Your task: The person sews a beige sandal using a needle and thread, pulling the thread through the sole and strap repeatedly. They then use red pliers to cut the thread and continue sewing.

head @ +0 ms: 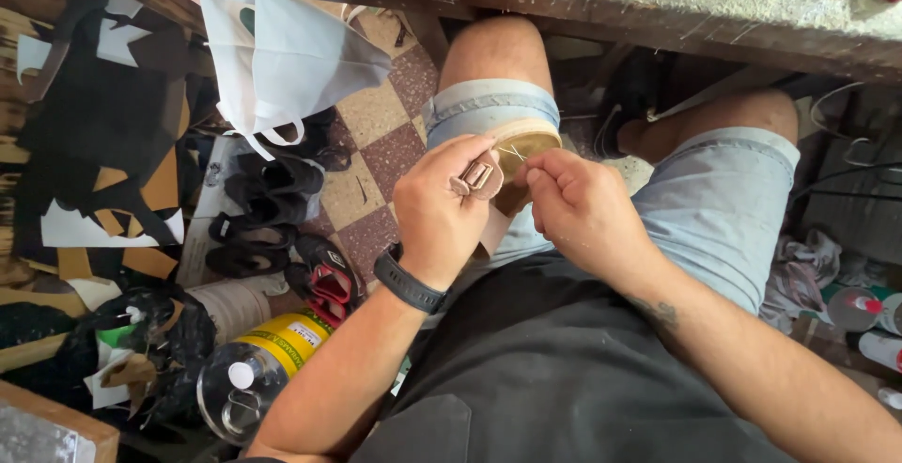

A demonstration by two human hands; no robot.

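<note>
Hands closed — left [451, 204] on sandal [512, 157], right [578, 202] pinching needle [515, 153].

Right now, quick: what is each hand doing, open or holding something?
Left hand: closed on the tan sandal, thumb by its buckled strap.
Right hand: fingers pinched shut at the sandal's edge; a thin needle shows there.

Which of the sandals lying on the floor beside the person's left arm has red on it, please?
The sandal closest to the left hand's wrist, at the near end of the row: it shows red on its strap. The dark sandals farther up the row are all black.
</note>
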